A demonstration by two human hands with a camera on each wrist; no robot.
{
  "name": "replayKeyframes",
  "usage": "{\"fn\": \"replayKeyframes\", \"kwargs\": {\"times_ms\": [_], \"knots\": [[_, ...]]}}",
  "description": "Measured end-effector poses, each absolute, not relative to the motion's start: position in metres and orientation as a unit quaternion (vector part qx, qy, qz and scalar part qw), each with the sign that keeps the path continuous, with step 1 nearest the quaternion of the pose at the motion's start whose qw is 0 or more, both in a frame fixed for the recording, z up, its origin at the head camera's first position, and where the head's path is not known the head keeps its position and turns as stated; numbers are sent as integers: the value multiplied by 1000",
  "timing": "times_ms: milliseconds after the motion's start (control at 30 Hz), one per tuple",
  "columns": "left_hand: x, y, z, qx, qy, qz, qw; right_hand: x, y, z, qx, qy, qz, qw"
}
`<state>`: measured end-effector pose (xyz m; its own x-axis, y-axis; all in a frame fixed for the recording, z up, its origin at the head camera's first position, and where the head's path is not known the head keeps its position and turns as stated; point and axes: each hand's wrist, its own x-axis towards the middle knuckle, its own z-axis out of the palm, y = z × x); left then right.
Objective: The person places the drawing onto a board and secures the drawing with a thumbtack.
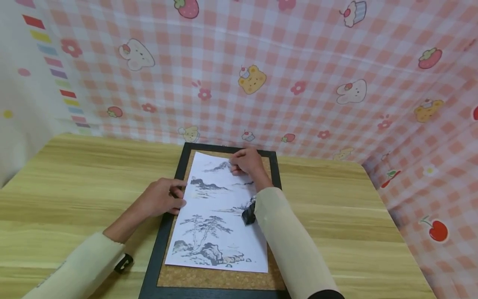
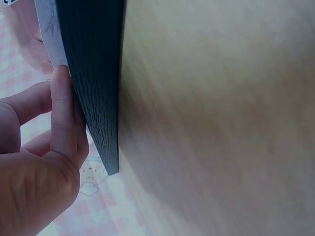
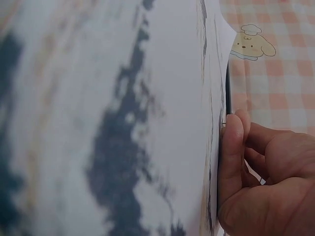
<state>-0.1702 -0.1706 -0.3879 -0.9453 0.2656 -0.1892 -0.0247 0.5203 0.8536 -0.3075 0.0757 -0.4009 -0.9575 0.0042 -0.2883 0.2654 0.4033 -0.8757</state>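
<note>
A long white sheet of paper [image 1: 209,200] printed with an ink landscape of mountains and pine trees lies on a cork board [image 1: 220,280] with a black frame [image 1: 158,253]. At the sheet's left edge my left hand [image 1: 162,198] rests across the frame, fingertips touching the paper's margin. My right hand [image 1: 247,161] is at the sheet's upper right, its fingers bent and pinched together close to the paper. In the right wrist view a thin, needle-like pin [image 3: 224,123] shows at those fingertips; the fingers hide the rest of it.
The board lies on a light wood-grain table [image 1: 328,216], its far end close to a pink checked cloth [image 1: 224,54] hanging behind. More checked cloth [image 1: 448,182] hangs on the right. A black strap clip [image 1: 124,263] sticks out by the left wrist.
</note>
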Motion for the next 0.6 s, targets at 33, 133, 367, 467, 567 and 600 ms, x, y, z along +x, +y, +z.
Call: {"fn": "replayKeyframes", "kwargs": {"times_ms": [33,133,367,467,567,600], "knots": [[-170,-170,-388,70,859,484,149,-308,76,-402,85,829,-538,122],[-170,-171,-389,72,859,485,150,-308,76,-403,85,827,-543,122],[-168,-177,-389,81,847,502,155,-305,74,-402,67,819,-557,120],[-168,-177,-390,76,844,507,157,-306,74,-402,72,819,-555,124],[-170,-175,-391,76,840,513,159,-307,75,-402,83,821,-552,121],[-170,-175,-392,76,838,516,160,-307,75,-402,85,821,-552,120]]}}
